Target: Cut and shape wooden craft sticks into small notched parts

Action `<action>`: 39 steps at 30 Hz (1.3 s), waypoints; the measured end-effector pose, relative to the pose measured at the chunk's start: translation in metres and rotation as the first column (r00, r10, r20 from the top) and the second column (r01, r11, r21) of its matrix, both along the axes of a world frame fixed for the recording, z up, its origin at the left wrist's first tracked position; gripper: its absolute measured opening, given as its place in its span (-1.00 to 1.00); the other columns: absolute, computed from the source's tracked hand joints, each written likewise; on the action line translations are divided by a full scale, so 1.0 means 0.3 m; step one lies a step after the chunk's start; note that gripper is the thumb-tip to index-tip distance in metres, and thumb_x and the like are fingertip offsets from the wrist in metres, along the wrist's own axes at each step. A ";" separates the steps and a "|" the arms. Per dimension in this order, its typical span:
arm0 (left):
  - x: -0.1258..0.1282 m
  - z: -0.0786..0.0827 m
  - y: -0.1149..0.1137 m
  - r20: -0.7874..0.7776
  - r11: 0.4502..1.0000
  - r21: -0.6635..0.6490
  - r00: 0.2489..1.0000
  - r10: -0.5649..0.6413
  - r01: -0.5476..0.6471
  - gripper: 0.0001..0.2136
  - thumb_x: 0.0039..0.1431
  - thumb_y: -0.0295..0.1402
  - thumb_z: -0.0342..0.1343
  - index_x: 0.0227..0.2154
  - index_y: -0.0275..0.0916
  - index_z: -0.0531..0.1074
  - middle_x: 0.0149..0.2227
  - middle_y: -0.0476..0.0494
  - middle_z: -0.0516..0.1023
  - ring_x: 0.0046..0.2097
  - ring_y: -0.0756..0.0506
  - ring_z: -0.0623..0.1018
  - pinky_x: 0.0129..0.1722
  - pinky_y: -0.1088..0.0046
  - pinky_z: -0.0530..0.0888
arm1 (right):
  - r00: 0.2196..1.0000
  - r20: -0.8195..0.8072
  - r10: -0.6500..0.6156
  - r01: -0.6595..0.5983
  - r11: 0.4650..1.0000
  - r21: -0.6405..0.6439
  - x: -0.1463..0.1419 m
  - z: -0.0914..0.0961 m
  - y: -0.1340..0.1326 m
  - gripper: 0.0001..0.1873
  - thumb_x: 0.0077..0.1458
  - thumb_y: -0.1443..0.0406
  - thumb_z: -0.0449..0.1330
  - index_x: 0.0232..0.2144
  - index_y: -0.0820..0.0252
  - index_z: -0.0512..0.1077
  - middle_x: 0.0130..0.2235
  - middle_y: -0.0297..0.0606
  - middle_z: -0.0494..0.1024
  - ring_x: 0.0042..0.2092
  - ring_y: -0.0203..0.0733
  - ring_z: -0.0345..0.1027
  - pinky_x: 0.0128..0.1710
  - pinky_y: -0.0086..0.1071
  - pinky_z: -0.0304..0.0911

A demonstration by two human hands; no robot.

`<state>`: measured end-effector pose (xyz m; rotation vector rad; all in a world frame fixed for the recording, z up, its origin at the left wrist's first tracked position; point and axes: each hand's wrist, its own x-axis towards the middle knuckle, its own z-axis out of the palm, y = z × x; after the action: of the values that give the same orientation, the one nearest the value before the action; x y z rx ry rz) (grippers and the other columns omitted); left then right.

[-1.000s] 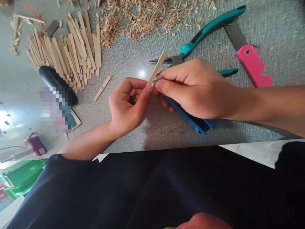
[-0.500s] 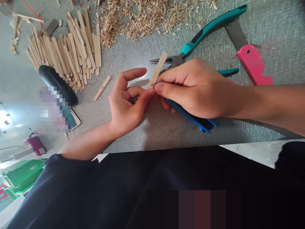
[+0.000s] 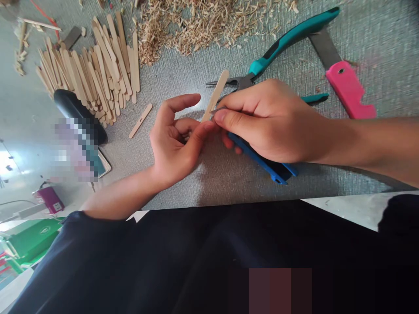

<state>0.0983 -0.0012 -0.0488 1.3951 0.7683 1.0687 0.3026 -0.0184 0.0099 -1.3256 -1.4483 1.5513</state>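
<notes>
- The left hand (image 3: 175,139) sits at the centre of the frame. Its thumb and curled fingers (image 3: 183,126) pinch the lower end of a wooden craft stick (image 3: 216,92), while the index finger is lifted straight and free of it.
- The stick is flat, pale and round-ended. It rises tilted toward the upper right, just above the two hands and clear of the surface (image 3: 183,78).
- The right hand (image 3: 271,120), right of centre, is wrapped tight around a blue utility knife (image 3: 263,162). The thumb presses along the metal blade tip, which meets the stick's lower end right beside the left thumb.
- The knife's long plastic body pokes out below the palm, toward the lower right.
- The surface is grey with a fine woven texture.
- Teal-handled long-nose pliers (image 3: 288,37) lie behind the right hand, with their thin jaws just beside the stick's top.
- A pink-handled blade (image 3: 348,89) lies at the upper right.
- A heap of craft sticks (image 3: 94,74) fans out at the upper left, and one slotted stick (image 3: 140,121) lies apart below it.
- Loose wood shavings (image 3: 203,22) spread along the top edge.
</notes>
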 end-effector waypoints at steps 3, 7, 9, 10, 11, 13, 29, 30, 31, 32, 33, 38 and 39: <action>-0.009 0.004 -0.007 -0.049 0.998 -0.056 0.998 -0.024 0.021 -0.51 0.46 0.00 0.52 0.17 -0.07 0.41 -0.50 0.25 0.68 -0.63 0.11 0.49 -0.67 0.52 0.25 | 0.999 0.022 0.026 -0.026 1.000 -0.009 0.000 0.005 0.004 -0.43 0.57 0.45 0.19 -0.56 0.10 0.44 -0.59 -0.39 0.51 -0.53 -0.30 0.37 -0.47 -0.25 0.15; -0.022 0.002 -0.003 -0.022 0.995 -0.067 0.997 -0.080 0.079 -0.47 0.45 0.03 0.53 0.21 -0.06 0.40 -0.46 0.23 0.70 -0.62 0.12 0.50 -0.67 0.51 0.26 | 0.998 0.023 0.060 -0.060 0.998 0.013 0.004 0.006 0.007 -0.46 0.57 0.45 0.21 -0.54 0.09 0.49 -0.57 -0.40 0.54 -0.52 -0.30 0.38 -0.44 -0.26 0.16; -0.024 0.002 0.001 -0.044 0.997 -0.049 0.997 -0.066 0.064 -0.45 0.42 0.05 0.54 0.19 -0.06 0.42 -0.49 0.23 0.69 -0.66 0.10 0.45 -0.69 0.49 0.24 | 0.997 0.032 0.075 -0.076 0.997 0.017 0.008 0.004 0.006 -0.46 0.58 0.42 0.22 -0.54 0.10 0.49 -0.56 -0.38 0.56 -0.51 -0.28 0.39 -0.44 -0.26 0.17; -0.023 0.003 0.003 -0.057 0.997 -0.049 0.997 -0.060 0.057 -0.44 0.40 0.08 0.55 0.19 -0.07 0.43 -0.50 0.23 0.68 -0.67 0.09 0.43 -0.69 0.48 0.24 | 0.996 0.039 0.080 -0.080 0.997 0.013 0.010 0.003 0.004 -0.45 0.58 0.41 0.23 -0.55 0.10 0.48 -0.55 -0.36 0.56 -0.50 -0.28 0.39 -0.44 -0.26 0.17; -0.022 0.004 0.003 -0.068 0.997 -0.055 0.996 -0.054 0.050 -0.42 0.39 0.11 0.55 0.18 -0.07 0.44 -0.51 0.22 0.67 -0.68 0.08 0.43 -0.69 0.47 0.24 | 0.996 0.044 0.080 -0.080 0.997 0.011 0.011 0.002 0.003 -0.45 0.58 0.40 0.24 -0.55 0.10 0.48 -0.55 -0.35 0.56 -0.50 -0.28 0.38 -0.44 -0.26 0.16; -0.017 0.003 0.004 -0.099 0.996 -0.080 0.994 -0.038 0.031 -0.40 0.37 0.15 0.54 0.18 -0.07 0.45 -0.51 0.21 0.67 -0.66 0.07 0.46 -0.67 0.47 0.26 | 0.996 0.044 0.074 -0.074 0.997 0.005 0.012 0.001 -0.001 -0.46 0.58 0.39 0.23 -0.54 0.10 0.48 -0.55 -0.35 0.55 -0.51 -0.28 0.37 -0.45 -0.26 0.15; -0.024 0.009 0.005 0.013 0.996 -0.016 0.996 -0.093 0.093 -0.52 0.44 -0.09 0.56 0.20 -0.04 0.44 -0.49 0.27 0.68 -0.66 0.13 0.46 -0.70 0.57 0.26 | 0.995 0.076 0.067 -0.069 0.997 0.029 0.007 0.001 0.001 -0.47 0.59 0.40 0.21 -0.52 0.08 0.48 -0.55 -0.38 0.55 -0.50 -0.26 0.39 -0.43 -0.24 0.17; -0.021 0.004 0.005 0.021 0.996 -0.002 0.996 -0.085 0.085 -0.52 0.44 -0.08 0.56 0.19 -0.04 0.45 -0.50 0.27 0.67 -0.67 0.13 0.44 -0.71 0.56 0.24 | 0.995 0.073 0.073 -0.076 0.997 0.033 0.009 0.001 0.002 -0.47 0.59 0.40 0.21 -0.52 0.08 0.48 -0.55 -0.38 0.55 -0.50 -0.26 0.39 -0.43 -0.24 0.16; -0.018 -0.002 0.006 0.016 0.997 0.005 0.997 -0.076 0.076 -0.51 0.44 -0.06 0.56 0.19 -0.04 0.45 -0.51 0.27 0.66 -0.67 0.13 0.44 -0.72 0.56 0.23 | 0.994 0.069 0.081 -0.084 0.996 0.038 0.011 0.001 0.003 -0.47 0.59 0.40 0.21 -0.52 0.08 0.48 -0.55 -0.38 0.55 -0.50 -0.27 0.39 -0.43 -0.24 0.16; -0.017 -0.007 0.005 0.004 0.998 0.010 0.998 -0.068 0.068 -0.50 0.44 -0.02 0.55 0.20 -0.04 0.45 -0.51 0.27 0.66 -0.68 0.12 0.44 -0.72 0.56 0.23 | 0.994 0.065 0.087 -0.090 0.995 0.043 0.012 0.000 0.004 -0.48 0.59 0.40 0.21 -0.52 0.09 0.48 -0.55 -0.38 0.55 -0.50 -0.27 0.38 -0.43 -0.25 0.16; -0.016 -0.011 0.005 -0.010 0.998 0.017 0.998 -0.065 0.066 -0.49 0.43 0.02 0.54 0.20 -0.03 0.45 -0.51 0.26 0.66 -0.68 0.12 0.45 -0.72 0.56 0.23 | 0.994 0.061 0.092 -0.094 0.995 0.045 0.013 0.000 0.005 -0.48 0.58 0.40 0.21 -0.52 0.09 0.48 -0.55 -0.37 0.55 -0.49 -0.28 0.38 -0.42 -0.25 0.15; -0.010 -0.021 0.000 0.021 0.998 0.037 0.998 -0.052 0.051 -0.43 0.37 0.04 0.58 0.21 -0.05 0.47 -0.51 0.25 0.67 -0.70 0.12 0.40 -0.73 0.56 0.20 | 0.993 0.070 0.092 -0.095 0.994 0.049 0.015 -0.001 0.003 -0.46 0.55 0.44 0.24 -0.56 0.10 0.46 -0.56 -0.35 0.53 -0.46 -0.26 0.37 -0.34 -0.24 0.19; -0.007 -0.020 0.000 0.042 0.998 0.038 0.998 -0.044 0.042 -0.44 0.36 0.02 0.60 0.20 -0.07 0.48 -0.51 0.25 0.67 -0.71 0.13 0.39 -0.74 0.57 0.19 | 0.994 0.065 0.088 -0.092 0.995 0.048 0.014 -0.002 0.002 -0.46 0.55 0.44 0.24 -0.56 0.10 0.46 -0.55 -0.35 0.52 -0.46 -0.25 0.37 -0.33 -0.24 0.19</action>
<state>0.0961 -0.0013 -0.0548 1.4100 0.6874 1.0810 0.3069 -0.0179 0.0093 -1.3064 -1.5961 1.5311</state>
